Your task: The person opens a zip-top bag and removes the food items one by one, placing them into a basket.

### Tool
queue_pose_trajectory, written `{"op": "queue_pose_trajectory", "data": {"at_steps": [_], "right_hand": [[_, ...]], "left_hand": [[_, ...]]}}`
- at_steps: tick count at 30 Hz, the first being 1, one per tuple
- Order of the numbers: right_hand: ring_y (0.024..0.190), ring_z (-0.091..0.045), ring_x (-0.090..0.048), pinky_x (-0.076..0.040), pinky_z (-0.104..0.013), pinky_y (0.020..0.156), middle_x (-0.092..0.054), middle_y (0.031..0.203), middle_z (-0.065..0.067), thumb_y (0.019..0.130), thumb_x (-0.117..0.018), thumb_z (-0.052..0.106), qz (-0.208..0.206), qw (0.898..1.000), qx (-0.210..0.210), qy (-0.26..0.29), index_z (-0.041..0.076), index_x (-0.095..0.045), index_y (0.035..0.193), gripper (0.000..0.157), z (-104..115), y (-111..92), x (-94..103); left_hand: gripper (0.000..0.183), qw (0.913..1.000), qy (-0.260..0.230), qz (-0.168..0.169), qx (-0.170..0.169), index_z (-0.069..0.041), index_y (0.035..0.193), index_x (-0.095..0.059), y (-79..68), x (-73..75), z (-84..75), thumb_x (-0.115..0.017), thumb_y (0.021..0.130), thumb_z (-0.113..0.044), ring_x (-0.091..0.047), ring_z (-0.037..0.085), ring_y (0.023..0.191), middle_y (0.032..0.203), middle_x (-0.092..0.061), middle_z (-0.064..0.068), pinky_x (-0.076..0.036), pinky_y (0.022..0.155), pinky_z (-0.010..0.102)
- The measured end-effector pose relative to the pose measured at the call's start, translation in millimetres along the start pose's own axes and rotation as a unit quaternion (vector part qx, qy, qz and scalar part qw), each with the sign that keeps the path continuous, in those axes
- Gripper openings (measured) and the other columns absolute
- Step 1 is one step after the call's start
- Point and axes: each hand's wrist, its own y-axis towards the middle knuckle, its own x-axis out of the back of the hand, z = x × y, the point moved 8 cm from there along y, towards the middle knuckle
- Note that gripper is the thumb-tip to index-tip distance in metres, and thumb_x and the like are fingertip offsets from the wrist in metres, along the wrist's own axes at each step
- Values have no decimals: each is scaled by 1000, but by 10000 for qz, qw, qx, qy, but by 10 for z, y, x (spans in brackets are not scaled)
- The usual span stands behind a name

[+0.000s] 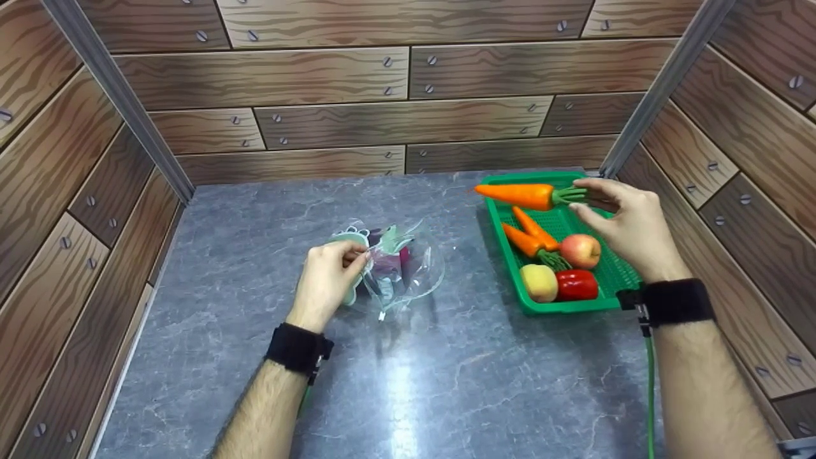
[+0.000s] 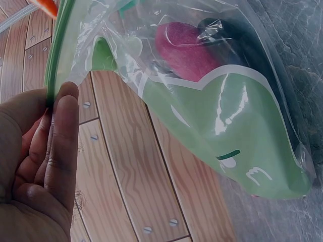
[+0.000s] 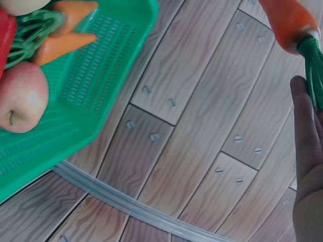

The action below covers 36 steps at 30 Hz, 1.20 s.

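My left hand [image 1: 325,277] pinches the top edge of a clear zip bag [image 2: 227,116] with a green cartoon animal printed on it. Inside show a magenta piece [image 2: 184,50] and a dark piece [image 2: 234,48], partly hidden by the print. Over the back of the green basket [image 1: 519,299], my right hand [image 1: 641,229] holds a large carrot [image 1: 516,196] by its green stems, its tip pointing left toward the bag. Below it in the basket lie two smaller carrots [image 1: 523,241], a red-yellow apple [image 1: 580,250], a yellow fruit [image 1: 539,283] and a red pepper [image 1: 577,285].
A grey marbled tabletop [image 1: 255,255] lies under everything. Wood-patterned walls [image 1: 331,76] enclose the back and both sides, with metal corner posts [image 1: 663,83]. A green cable [image 1: 650,395] runs down from the right wrist strap [image 1: 676,303].
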Motion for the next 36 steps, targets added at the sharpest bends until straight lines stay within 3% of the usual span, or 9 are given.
{"op": "queue_pose_trajectory", "data": {"at_steps": [4,8,11,13,15,18,21,24,36], "right_hand": [[111,31,-61,-49,6,97,-83,139,-27,105,-86,0,-43,9995,-295,-118,0,-81,143,38,-166,3,-13],[119,-11,-84,-45,8,95,-81,143,-29,108,-85,7,32,9975,-635,-310,2,-79,147,39,-349,6,-43],[126,-49,-81,-43,8,94,-80,144,-31,110,-84,9,105,9959,-784,-434,2,-78,148,40,-468,14,-81],[126,-51,-81,-44,7,93,-80,143,-31,110,-84,9,126,9954,-823,-482,1,-78,148,39,-531,25,-103],[126,-51,-82,-57,-3,97,-81,142,-31,109,-84,8,136,9949,-846,-534,1,-78,147,39,-583,35,-121],[127,-50,-82,-69,-33,104,-81,141,-31,110,-83,7,185,9937,-881,-664,0,-78,147,38,-653,46,-159],[127,-52,-81,-66,-60,104,-81,140,-32,110,-83,7,269,9923,-922,-778,-2,-77,147,39,-734,54,-228],[127,-54,-81,-65,-67,104,-81,139,-34,109,-83,7,348,9912,-961,-843,-4,-76,147,39,-821,57,-311],[126,-58,-79,-65,-72,109,-80,136,-38,110,-81,5,668,9857,-1256,-901,-9,-74,145,39,-1146,-57,-611]], "left_hand": [[12,10000,8,0,8,-7,116,-90,3,-2,0,-86,109,-16,-87,25,94,102,-91,9,-73,87,44],[12,10000,-15,-10,-6,-8,116,-90,6,-3,-4,-86,109,-16,-88,24,94,102,-91,9,-74,87,44],[12,10000,-40,-20,-25,-8,116,-90,6,0,-11,-87,108,-16,-88,24,94,102,-91,9,-74,87,44],[12,10000,-51,-30,-45,-8,116,-90,4,3,-15,-87,108,-16,-88,24,94,102,-91,9,-74,87,44],[11,10000,-53,-36,-60,-7,115,-90,5,3,-18,-87,108,-16,-88,24,94,102,-91,9,-74,87,44],[11,9999,-55,-44,-75,-7,115,-90,6,2,-20,-87,108,-16,-87,24,93,102,-91,9,-74,87,44],[12,9999,-47,-58,-95,-7,115,-90,8,1,-21,-87,108,-16,-88,24,93,102,-91,9,-74,87,44],[12,9999,-37,-61,-109,-7,115,-90,5,-2,-20,-87,108,-16,-88,24,93,102,-91,9,-74,87,44],[10,10000,-29,-39,-22,-8,115,-90,-21,-13,-6,-86,108,-15,-88,22,92,101,-91,8,-74,85,44]]}}
